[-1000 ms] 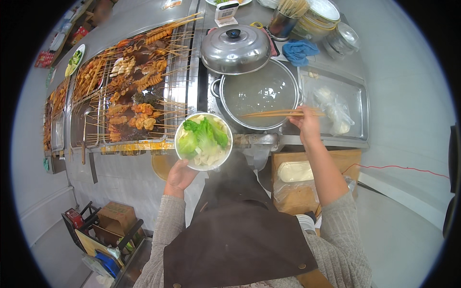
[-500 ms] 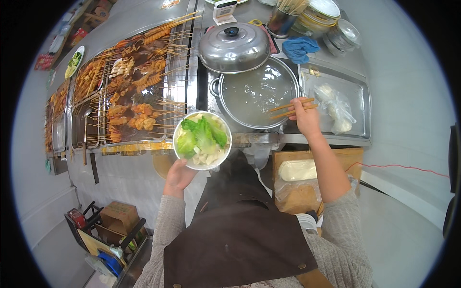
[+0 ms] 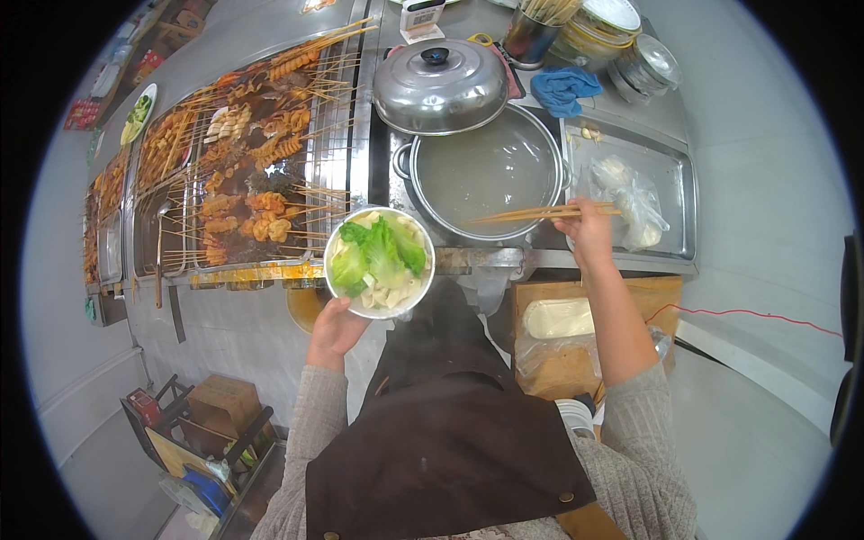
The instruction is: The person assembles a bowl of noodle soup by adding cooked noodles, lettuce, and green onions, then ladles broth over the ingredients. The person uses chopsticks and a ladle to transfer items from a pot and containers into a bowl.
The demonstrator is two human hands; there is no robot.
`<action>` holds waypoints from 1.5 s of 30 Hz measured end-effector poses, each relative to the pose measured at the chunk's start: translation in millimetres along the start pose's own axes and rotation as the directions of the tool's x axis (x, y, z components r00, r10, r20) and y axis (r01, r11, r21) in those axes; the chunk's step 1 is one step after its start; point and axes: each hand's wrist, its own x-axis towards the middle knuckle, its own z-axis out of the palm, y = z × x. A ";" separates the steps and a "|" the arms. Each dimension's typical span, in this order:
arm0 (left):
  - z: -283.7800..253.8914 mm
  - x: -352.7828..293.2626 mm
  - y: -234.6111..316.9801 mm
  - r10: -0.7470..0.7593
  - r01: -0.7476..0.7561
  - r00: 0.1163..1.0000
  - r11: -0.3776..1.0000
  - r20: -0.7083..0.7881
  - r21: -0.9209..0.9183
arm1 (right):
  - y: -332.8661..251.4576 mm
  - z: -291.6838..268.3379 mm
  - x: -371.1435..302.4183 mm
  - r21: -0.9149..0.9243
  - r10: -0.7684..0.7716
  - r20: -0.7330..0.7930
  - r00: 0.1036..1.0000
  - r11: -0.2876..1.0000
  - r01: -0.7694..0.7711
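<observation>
My left hand [image 3: 337, 329] grips the lower left rim of a white bowl [image 3: 389, 314], just off the counter's front edge. Green lettuce leaves [image 3: 385, 254] lie in it on top of pale, wide noodle pieces [image 3: 389, 292]. In my right hand [image 3: 589, 229] is a pair of wooden chopsticks [image 3: 531, 214], held nearly level with their tips over the near part of a large metal pot [image 3: 409, 184]. Cloudy liquid [image 3: 486, 175] fills the pot. A domed steel lid [image 3: 439, 90] with a black knob covers its far left rim.
Left of the pot, trays hold several skewers [image 3: 270, 148] in dark broth, their sticks jutting toward the pot. A ladle [image 3: 160, 256] rests there. On the right, a metal tray [image 3: 688, 202] carries a plastic bag [image 3: 625, 198] near a blue cloth [image 3: 564, 90]. Below sits a wooden board [image 3: 540, 378].
My right hand has shifted slightly right and down, and the chopsticks now lie closer together and flatter, tips further left. Ripples on the liquid have calmed. The bowl stays put.
</observation>
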 end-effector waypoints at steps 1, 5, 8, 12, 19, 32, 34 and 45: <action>0.4 0.8 -0.1 -0.001 0.001 1.000 1.000 0.002 -0.002 | -1.7 -3.2 -2.9 0.023 0.012 -0.018 1.000 1.000 -0.012; -0.2 0.8 1.6 -0.016 0.016 1.000 1.000 -0.016 0.001 | -11.4 -10.3 -13.1 0.148 0.055 -0.060 0.997 0.988 -0.046; -1.7 -3.7 5.6 -0.010 0.010 1.000 1.000 -0.024 -0.001 | -21.5 -7.8 -19.3 0.197 0.013 -0.028 1.000 0.980 -0.007; -3.9 -8.4 10.0 0.012 -0.011 0.999 1.000 -0.033 0.028 | -38.9 2.4 -37.0 0.260 0.014 -0.013 1.000 0.966 -0.011; -12.0 6.7 1.7 -0.026 0.027 1.000 0.999 0.006 -0.025 | -54.3 44.6 -112.8 0.208 -0.078 0.115 0.990 0.977 0.053; -2.4 4.6 10.9 -0.043 0.041 0.995 0.999 0.087 0.023 | -80.0 -66.4 -129.4 0.204 -0.299 -0.385 0.873 0.895 0.396; 3.2 -3.0 12.2 -0.022 0.020 0.997 1.000 0.073 0.021 | -47.3 -91.5 -106.5 0.204 -0.316 -0.507 0.802 0.860 0.468; 3.4 -32.5 41.8 -0.086 0.079 0.990 0.995 0.111 0.062 | 92.1 -67.5 8.5 0.736 0.215 -0.494 0.843 0.620 0.273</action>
